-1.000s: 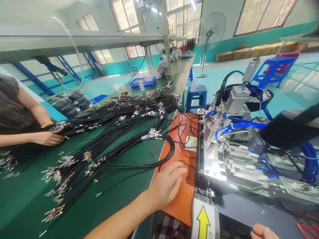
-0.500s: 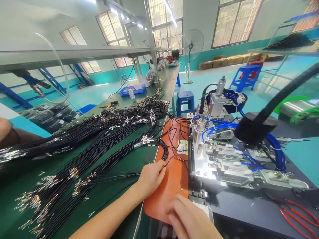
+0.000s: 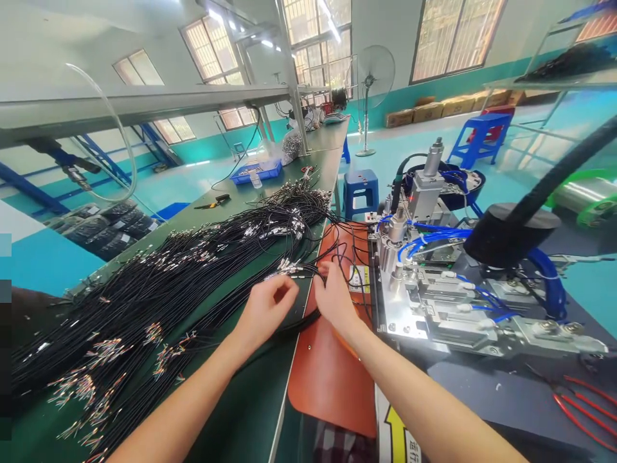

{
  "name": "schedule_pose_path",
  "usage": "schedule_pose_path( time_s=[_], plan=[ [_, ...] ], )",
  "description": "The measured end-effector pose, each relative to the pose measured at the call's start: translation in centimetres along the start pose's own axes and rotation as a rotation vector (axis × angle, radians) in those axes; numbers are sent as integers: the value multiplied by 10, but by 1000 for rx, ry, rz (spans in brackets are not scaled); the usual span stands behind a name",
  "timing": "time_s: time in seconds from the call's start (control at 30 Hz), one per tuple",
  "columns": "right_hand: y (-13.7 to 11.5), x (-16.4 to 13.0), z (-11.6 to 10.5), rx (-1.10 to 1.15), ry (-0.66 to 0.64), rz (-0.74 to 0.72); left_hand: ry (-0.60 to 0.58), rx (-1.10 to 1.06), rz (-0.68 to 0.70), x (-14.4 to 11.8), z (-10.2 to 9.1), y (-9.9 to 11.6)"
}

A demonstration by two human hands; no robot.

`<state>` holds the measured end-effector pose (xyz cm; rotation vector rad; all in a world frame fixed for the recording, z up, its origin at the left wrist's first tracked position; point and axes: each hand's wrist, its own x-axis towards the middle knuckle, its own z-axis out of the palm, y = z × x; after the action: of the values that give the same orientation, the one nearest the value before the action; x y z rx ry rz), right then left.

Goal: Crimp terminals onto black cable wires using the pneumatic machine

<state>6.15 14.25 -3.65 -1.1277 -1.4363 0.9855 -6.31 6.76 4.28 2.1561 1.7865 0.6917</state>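
Note:
My left hand [image 3: 270, 303] is above the green tabletop, fingers curled to the thumb in a ring, beside the white-tipped connector ends [image 3: 289, 265] of a black cable bundle. What its fingertips pinch, if anything, is hidden. Over the orange mat [image 3: 332, 379] my right hand [image 3: 335, 297] closes on a black cable [image 3: 320, 278] where the bundle bends over the table edge. Larger bundles of black cables [image 3: 193, 276] cover the table to the left, their stripped ends showing coloured wires [image 3: 77, 386].
A metal machine [image 3: 419, 302] with blue air tubes stands right of the mat, a black round-headed arm [image 3: 511, 235] above it. Red-handled pliers [image 3: 578, 405] lie at the lower right. Farther back are a blue tray [image 3: 255, 172], yellow-black pliers [image 3: 213, 202] and a blue stool [image 3: 361, 193].
My left hand has left the cable on the mat and moved up and left. My right hand has moved from the mat's near end up to the cables and closed there.

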Motion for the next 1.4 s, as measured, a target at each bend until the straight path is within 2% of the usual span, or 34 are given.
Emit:
schedule_pose_path(
  time_s=[0.1, 0.17, 0.23, 0.33, 0.4, 0.47, 0.5, 0.57, 0.6, 0.67, 0.77, 0.87, 0.93, 0.97, 1.07, 1.13, 1.2, 1.3, 1.4],
  plan=[
    [0, 21, 3, 10, 127, 99, -79, 68, -52, -37, 8, -15],
    [-5, 23, 4, 17, 171, 125, -119, 113, -94, -57, 15, -23],
    [-11, 14, 5, 23, 162, 96, -149, 136, -134, -69, 19, -26],
    [-18, -11, 4, 22, 79, -1, -199, 95, -180, -74, 16, -19],
    [-21, -33, 0, 11, 15, -59, -301, -93, -255, -71, 9, -11],
    [-23, -60, -9, -23, -56, -118, -448, -399, -338, -66, 1, -3],
    [-24, -73, -16, -89, -140, -201, -511, -549, -358, -64, -2, 0],
    [-28, -100, -32, -210, -217, -336, -574, -732, -320, -59, -5, 3],
    [-32, -112, -40, -255, -216, -396, -561, -755, -272, -58, -3, 3],
    [-38, -130, -55, -332, -190, -514, -462, -664, -152, -54, 4, 4],
    [-41, -145, -69, -407, -128, -645, -195, -289, 135, -47, 21, 8],
    [-33, -153, -81, -375, -107, -683, 37, 182, 474, -37, 32, 22],
    [-28, -157, -93, -244, -113, -596, 115, 424, 600, -32, 32, 34],
    [-27, -158, -101, -156, -107, -495, 128, 502, 627, -31, 30, 38],
    [-31, -155, -123, 156, 7, -26, 90, 564, 593, -34, 26, 44],
    [-34, -150, -132, 351, 76, 240, -3, 481, 518, -42, 31, 42],
    [-33, -147, -134, 464, 76, 379, -140, 324, 443, -51, 40, 42],
    [-24, -150, -131, 508, 15, 437, -344, -1, 340, -62, 57, 52],
    [-18, -154, -132, 499, -44, 474, -500, -297, 192, -65, 68, 66]
  ],
)
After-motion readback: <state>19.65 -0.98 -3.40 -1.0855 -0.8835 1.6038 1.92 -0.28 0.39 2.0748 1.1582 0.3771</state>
